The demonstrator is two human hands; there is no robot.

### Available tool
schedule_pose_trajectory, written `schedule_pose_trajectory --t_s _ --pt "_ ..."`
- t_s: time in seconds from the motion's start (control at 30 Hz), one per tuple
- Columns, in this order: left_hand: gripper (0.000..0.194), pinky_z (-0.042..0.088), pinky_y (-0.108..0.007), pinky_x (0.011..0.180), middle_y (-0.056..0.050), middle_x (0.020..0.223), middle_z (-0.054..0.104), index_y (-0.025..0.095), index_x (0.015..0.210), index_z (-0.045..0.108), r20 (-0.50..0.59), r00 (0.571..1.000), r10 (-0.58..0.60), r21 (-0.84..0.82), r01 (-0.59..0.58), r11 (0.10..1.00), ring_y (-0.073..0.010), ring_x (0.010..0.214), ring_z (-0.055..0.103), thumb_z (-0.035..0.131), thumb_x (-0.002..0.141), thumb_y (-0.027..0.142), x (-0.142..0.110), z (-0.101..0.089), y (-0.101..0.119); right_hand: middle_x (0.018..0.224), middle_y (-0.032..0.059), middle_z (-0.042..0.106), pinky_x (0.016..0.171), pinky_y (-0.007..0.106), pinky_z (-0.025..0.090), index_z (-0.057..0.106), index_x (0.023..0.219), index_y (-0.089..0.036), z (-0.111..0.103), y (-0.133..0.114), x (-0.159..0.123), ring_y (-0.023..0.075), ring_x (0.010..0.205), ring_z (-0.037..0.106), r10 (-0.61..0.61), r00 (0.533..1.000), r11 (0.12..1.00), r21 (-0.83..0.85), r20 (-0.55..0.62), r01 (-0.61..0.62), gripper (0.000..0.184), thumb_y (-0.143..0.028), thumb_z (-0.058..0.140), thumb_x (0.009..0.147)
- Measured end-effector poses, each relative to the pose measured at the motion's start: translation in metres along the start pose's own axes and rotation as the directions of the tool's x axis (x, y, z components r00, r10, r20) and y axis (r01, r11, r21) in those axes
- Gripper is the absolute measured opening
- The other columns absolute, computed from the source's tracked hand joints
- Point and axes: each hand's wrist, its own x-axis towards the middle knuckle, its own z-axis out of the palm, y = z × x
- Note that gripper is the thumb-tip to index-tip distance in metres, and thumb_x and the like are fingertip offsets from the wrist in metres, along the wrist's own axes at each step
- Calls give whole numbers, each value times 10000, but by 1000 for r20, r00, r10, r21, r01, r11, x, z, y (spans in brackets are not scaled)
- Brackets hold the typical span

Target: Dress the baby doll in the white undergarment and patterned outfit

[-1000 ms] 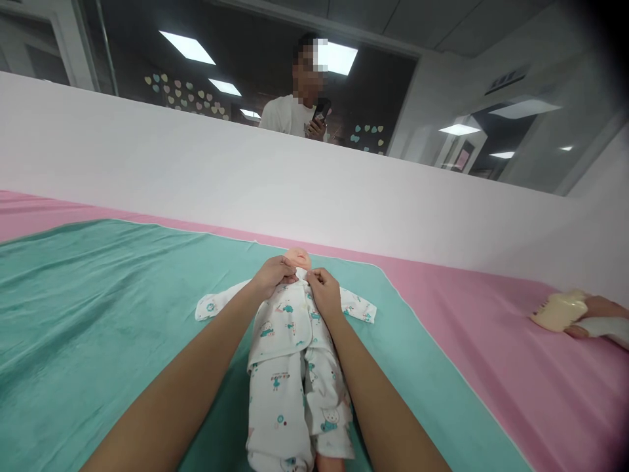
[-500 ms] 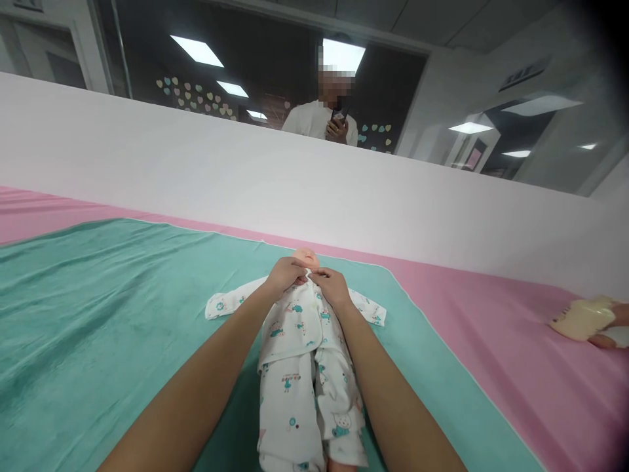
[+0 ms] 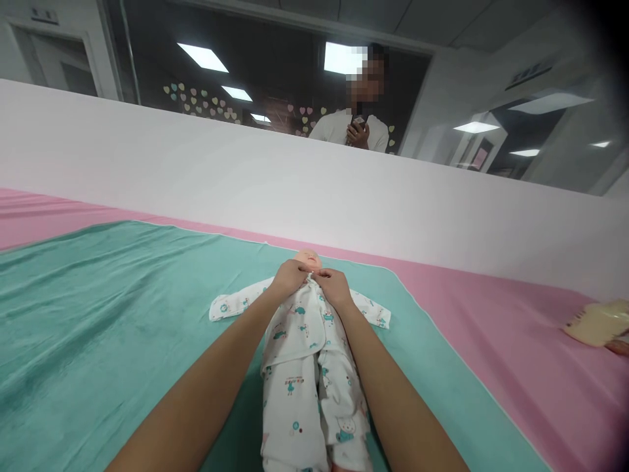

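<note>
A baby doll point(image 3: 310, 259) lies on its back on a teal towel point(image 3: 98, 314), dressed in a white printed baby suit point(image 3: 304, 354) with its sleeves spread out. My left hand point(image 3: 291, 276) and my right hand point(image 3: 333, 286) meet at the suit's neckline just below the doll's face. Both hands have their fingers pinched closed on the fabric at the collar. My forearms run down either side of the doll's body.
The towel lies on a pink sheet point(image 3: 515, 354) backed by a white partition point(image 3: 246, 177). Behind it a person point(image 3: 350, 124) stands holding a phone. At the far right edge lies a pale yellow object point(image 3: 595, 322) with another person's fingers beside it.
My two hands have come closer together at the collar. The view has shifted slightly, and the person behind the partition has moved to the right.
</note>
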Motion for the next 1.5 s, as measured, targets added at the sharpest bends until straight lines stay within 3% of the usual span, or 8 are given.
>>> schedule_pose_trajectory --t_s 0.13,0.33,0.53,0.87,1.07,1.23,1.33,1.5 --pt "177 317 -213 487 5 441 524 167 583 679 11 996 91 93 -91 991 -128 488 476 534 684 187 0 -2 1 735 4 688 677 283 424 686 657 -208 -1 -3 -1 176 702 595 -22 1000 999 -31 0 22 199 -367 568 669" --pt "201 315 -235 532 -43 531 584 188 499 618 -20 983 184 253 -173 952 -169 589 521 526 671 137 5 0 2 777 11 689 718 296 425 685 686 -211 -1 0 -1 183 744 596 -30 1000 998 -63 -3 30 185 -323 538 685" --pt "232 234 -257 510 -29 478 503 188 441 514 58 967 247 390 -250 886 -147 505 434 484 661 118 10 -6 1 839 10 685 726 297 429 682 696 -222 0 0 -1 181 767 588 -44 999 994 -103 -8 43 191 -333 526 691" --pt "285 139 -292 498 -6 426 361 186 387 360 177 946 273 481 -325 814 -127 441 309 453 651 131 18 -9 -5 856 -1 664 729 284 418 675 683 -235 -1 -2 -2 160 758 570 -75 997 984 -162 2 75 176 -303 514 706" --pt "221 206 -276 510 -35 516 519 184 448 490 143 955 261 454 -298 840 -151 525 425 469 668 184 14 -10 -6 866 0 667 735 287 417 676 708 -233 -1 -1 -2 161 756 572 -68 998 984 -163 2 68 178 -316 518 708" --pt "153 335 -230 577 -32 750 661 190 679 659 122 975 186 348 -217 912 -155 691 546 515 683 241 12 -12 -4 785 -1 672 698 273 416 659 695 -216 -1 -1 -1 159 724 573 -66 998 988 -142 5 66 167 -306 519 701" --pt "207 371 -212 615 -37 854 677 178 802 692 85 990 117 283 -136 949 -156 758 569 562 650 235 13 -9 -1 732 1 667 667 275 410 650 700 -207 0 -1 1 156 678 569 -59 998 989 -133 -6 58 167 -305 515 704" --pt "246 369 -208 536 -28 715 668 143 812 691 -12 1000 2 177 0 984 -140 639 565 579 594 164 13 -3 0 755 10 667 675 268 417 639 724 -195 -1 -1 3 154 703 581 -51 999 994 -99 -7 50 181 -323 511 719"
